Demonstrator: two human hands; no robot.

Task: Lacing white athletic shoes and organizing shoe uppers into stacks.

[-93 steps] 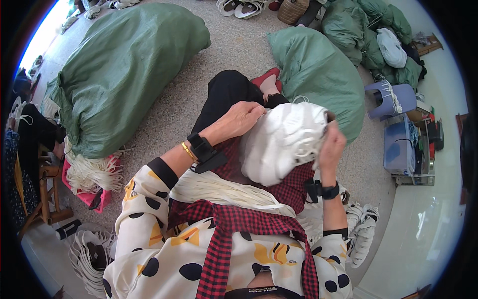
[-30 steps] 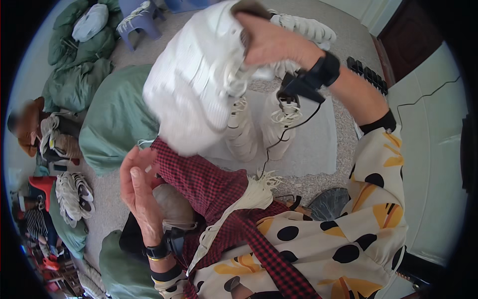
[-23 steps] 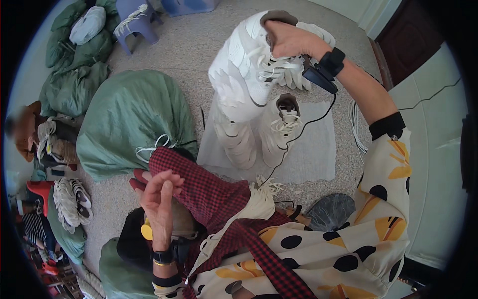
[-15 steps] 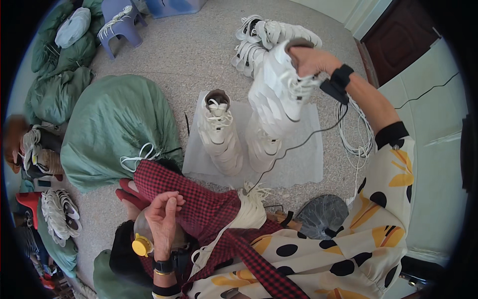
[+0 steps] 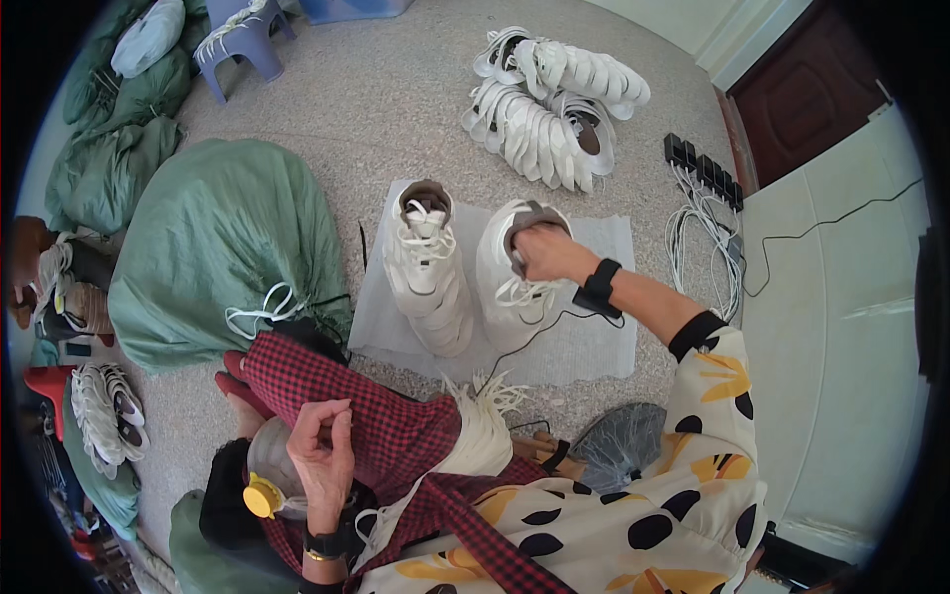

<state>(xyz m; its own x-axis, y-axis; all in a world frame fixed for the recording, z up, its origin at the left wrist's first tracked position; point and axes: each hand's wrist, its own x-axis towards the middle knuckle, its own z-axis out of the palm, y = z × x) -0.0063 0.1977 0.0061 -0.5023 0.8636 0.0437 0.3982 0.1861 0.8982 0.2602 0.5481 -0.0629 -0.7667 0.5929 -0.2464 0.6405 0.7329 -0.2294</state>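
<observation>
Two stacks of nested white shoe uppers stand on a pale sheet (image 5: 594, 342) on the floor ahead of me. My right hand (image 5: 550, 253) reaches into the grey-lined collar of the top white shoe upper (image 5: 500, 259) on the right stack and grips it; its fingertips are hidden inside. Beside it, the left stack of uppers (image 5: 427, 282) has laces across its top. Over my lap, my left hand (image 5: 322, 457) is raised with thumb and fingers pinched; anything between them is too small to make out. A clear bottle with a yellow cap (image 5: 262, 497) is next to that hand.
A bundle of cream laces (image 5: 483, 431) lies across my checked apron (image 5: 396, 436). To the left bulges a big green sack (image 5: 223, 252). More white uppers (image 5: 539, 134) lie farther off, near a power strip (image 5: 701, 168) with coiled cables. A co-worker's hand (image 5: 30, 272) shows far left.
My right hand has lowered the white shoe upper from the air onto the right stack. My left hand stays pinched over my lap. The view has shifted slightly.
</observation>
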